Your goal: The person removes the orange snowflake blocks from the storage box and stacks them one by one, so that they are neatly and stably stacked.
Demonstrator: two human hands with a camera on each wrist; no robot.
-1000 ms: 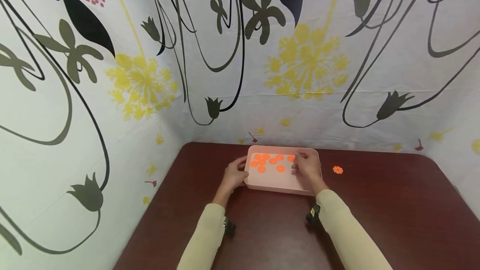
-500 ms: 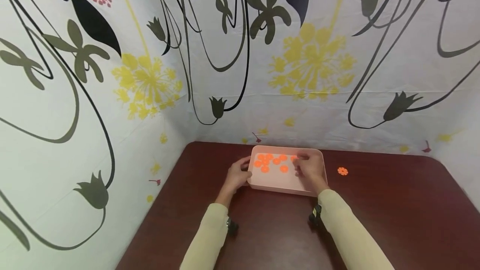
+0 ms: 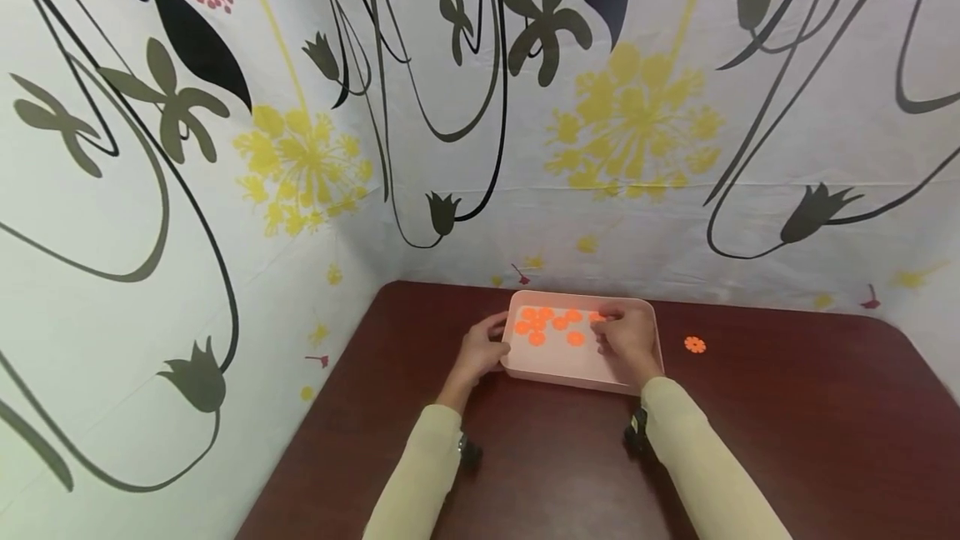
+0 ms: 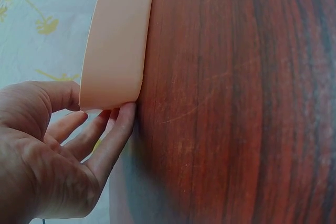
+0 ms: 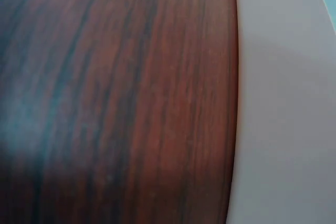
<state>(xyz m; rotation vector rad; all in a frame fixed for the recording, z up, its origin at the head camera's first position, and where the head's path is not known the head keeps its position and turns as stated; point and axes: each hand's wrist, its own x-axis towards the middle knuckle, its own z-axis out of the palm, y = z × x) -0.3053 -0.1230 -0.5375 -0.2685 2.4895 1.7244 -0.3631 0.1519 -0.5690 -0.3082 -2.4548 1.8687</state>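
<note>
A pale pink tray (image 3: 566, 365) sits near the back of the table, with several flat orange flower-shaped pieces (image 3: 575, 339) scattered over its floor. My left hand (image 3: 480, 348) grips the tray's left end. The left wrist view shows the thumb at the rim and the fingers against the end wall (image 4: 118, 40). Inside the tray's right half, my right hand (image 3: 630, 336) has thumb and index finger curled together at one orange flower-shaped piece (image 3: 597, 317), partly covering it. The right wrist view shows only the tray's side wall (image 5: 286, 103) and the table, without the hand.
Another orange flower piece (image 3: 695, 344) lies on the dark wooden table (image 3: 555, 457), right of the tray. A white patterned cloth (image 3: 480, 157) hangs close behind the table and along its left side.
The head view has shifted slightly, so the whole scene sits further right. Both hands keep nearly the same place on and in the tray, with the right fingertips still at the same flower piece.
</note>
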